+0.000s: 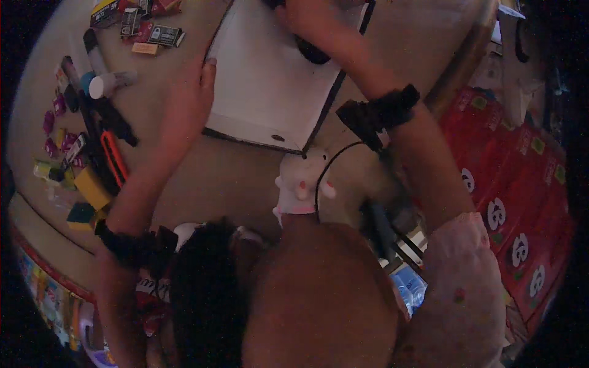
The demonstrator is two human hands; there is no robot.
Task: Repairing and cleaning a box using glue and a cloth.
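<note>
A white, tray-like panel with black edges (261, 92) lies at a slant on the table, with a small dark oval mark near its near edge. My left hand (199, 92) holds its left edge, the thumb over the rim. Reaching across its far part, my right hand (304, 18) has closed fingers beside a dark thing cut off by the top of the view; what it grips is hidden. A black rounded thing (314, 51) shows under my right forearm. Close to the panel's near corner is a white plush-like figure (304, 184) with pinkish spots.
Small boxes (164, 35) lie at the far left. Down the left side are an orange-and-black cutter (113, 156), a white-capped bottle (103, 86), purple wrapped sweets (50, 147) and sponges (92, 190). Red printed packaging (503, 178) stands to the right. Black straps circle both wrists; a cable hangs from the right.
</note>
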